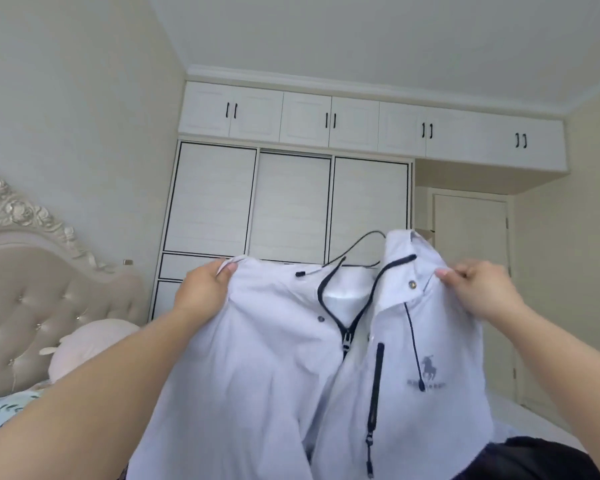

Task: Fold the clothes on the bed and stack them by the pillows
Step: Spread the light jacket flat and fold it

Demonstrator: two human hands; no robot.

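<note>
A white zip jacket with dark zip, drawcords and a horse logo on its chest hangs in front of me, front side facing me. My left hand pinches its left shoulder near the collar. My right hand grips the right shoulder at about the same height. The jacket is held up in the air and its lower part drops out of view. A pale pink pillow lies at the left by the headboard. A dark garment shows at the bottom right corner.
A padded cream headboard with carved trim stands at the left. A white wardrobe with sliding doors and upper cupboards fills the far wall. A closed door is at the right. Patterned bedding shows at the lower left.
</note>
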